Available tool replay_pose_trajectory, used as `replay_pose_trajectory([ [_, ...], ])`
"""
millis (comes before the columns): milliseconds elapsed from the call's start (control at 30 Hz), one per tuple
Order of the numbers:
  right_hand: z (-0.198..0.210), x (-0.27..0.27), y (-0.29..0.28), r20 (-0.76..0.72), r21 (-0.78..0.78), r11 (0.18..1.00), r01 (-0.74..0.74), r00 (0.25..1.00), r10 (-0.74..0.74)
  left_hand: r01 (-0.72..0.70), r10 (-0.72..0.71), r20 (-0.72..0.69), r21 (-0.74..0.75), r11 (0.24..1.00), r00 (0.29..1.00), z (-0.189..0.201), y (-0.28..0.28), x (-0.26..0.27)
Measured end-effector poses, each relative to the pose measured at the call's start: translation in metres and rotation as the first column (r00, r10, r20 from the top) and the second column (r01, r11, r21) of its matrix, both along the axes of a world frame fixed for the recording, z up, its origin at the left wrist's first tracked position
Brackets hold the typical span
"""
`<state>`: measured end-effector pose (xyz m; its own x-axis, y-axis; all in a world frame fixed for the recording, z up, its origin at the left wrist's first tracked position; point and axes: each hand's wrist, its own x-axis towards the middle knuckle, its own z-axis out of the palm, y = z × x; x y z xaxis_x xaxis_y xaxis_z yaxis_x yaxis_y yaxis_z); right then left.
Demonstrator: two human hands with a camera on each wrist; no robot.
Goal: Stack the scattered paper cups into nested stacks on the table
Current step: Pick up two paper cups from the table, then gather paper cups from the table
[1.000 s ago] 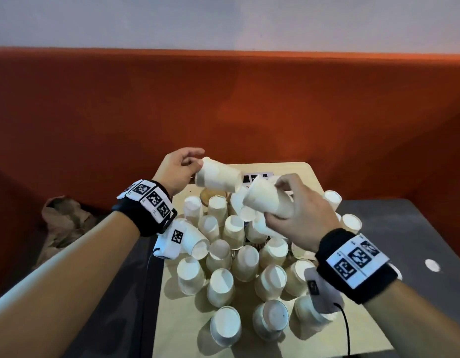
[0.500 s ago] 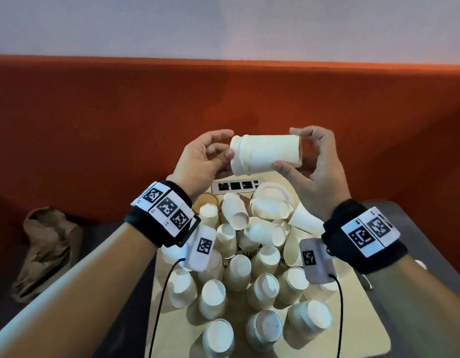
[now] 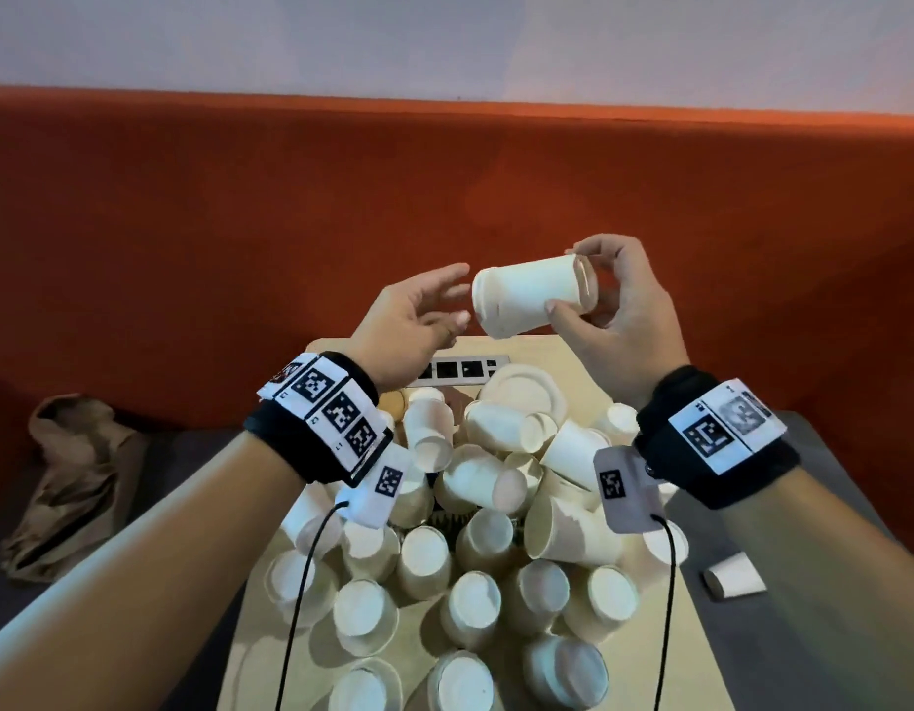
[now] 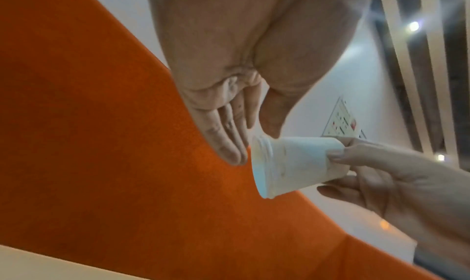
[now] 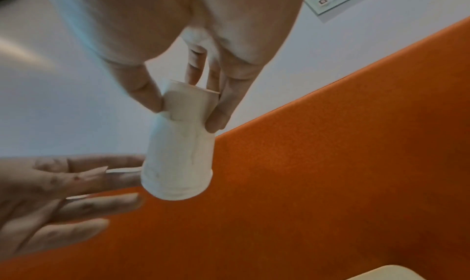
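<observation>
While gripped only at the narrow bottom end, hangs sideways in the air over the far part of the surface (image 3: 693,659): nested cups (image 3: 532,295), pinched by the right hand (image 3: 624,325), thumb and fingers (image 5: 152,97) clamped on the base. Looks like two cups, one pushed into the other, rims pointing at the left hand (image 3: 409,325). Holds nothing there: fingers (image 4: 229,143) straight and spread apart, tips just beside the rims, contact hard to tell.

Could slip. Leaves the wide, heavier end unsupported with so small a pinch, so may swing down or drop into the loose cups (image 3: 475,546) crowded below and knock several over. Could also crush the thin paper wall if squeezed harder to compensate, and then jam the next cup. May not be seated fully or straight either; cannot tell from the wrist views. Risks sweeping more cups off the edge with a wrist or dangling cable on reaching down, to join the stray cup (image 3: 734,582) lying off the surface on the right.
</observation>
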<state>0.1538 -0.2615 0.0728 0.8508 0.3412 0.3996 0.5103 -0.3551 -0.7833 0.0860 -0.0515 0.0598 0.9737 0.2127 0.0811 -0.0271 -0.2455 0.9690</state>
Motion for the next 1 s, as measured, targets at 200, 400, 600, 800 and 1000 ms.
replay_pose_trajectory([
  [200,-0.033,0.041,-0.004,0.031,-0.307,0.947,0.093,0.996,-0.088,0.148,0.042,-0.284,0.614,0.775,0.958,-0.024,-0.001,0.005],
  [400,-0.072,0.075,0.005,0.001,-0.664,0.747,0.030,0.999,-0.039,0.296,0.084,-0.488,0.647,0.703,0.869,-0.050,0.005,0.007],
  [600,-0.093,0.099,0.012,-0.069,-0.797,0.604,-0.019,0.996,-0.061,0.291,0.128,-0.530,0.633,0.718,0.838,-0.060,0.014,0.007],
  [800,-0.110,0.117,0.016,-0.182,-0.832,0.543,-0.116,0.981,-0.070,0.281,0.146,-0.554,0.611,0.740,0.820,-0.067,0.017,0.010],
  [1000,-0.125,0.122,0.015,-0.264,-0.785,0.598,-0.158,0.960,-0.093,0.338,0.089,-0.548,0.627,0.702,0.832,-0.068,0.002,0.014],
])
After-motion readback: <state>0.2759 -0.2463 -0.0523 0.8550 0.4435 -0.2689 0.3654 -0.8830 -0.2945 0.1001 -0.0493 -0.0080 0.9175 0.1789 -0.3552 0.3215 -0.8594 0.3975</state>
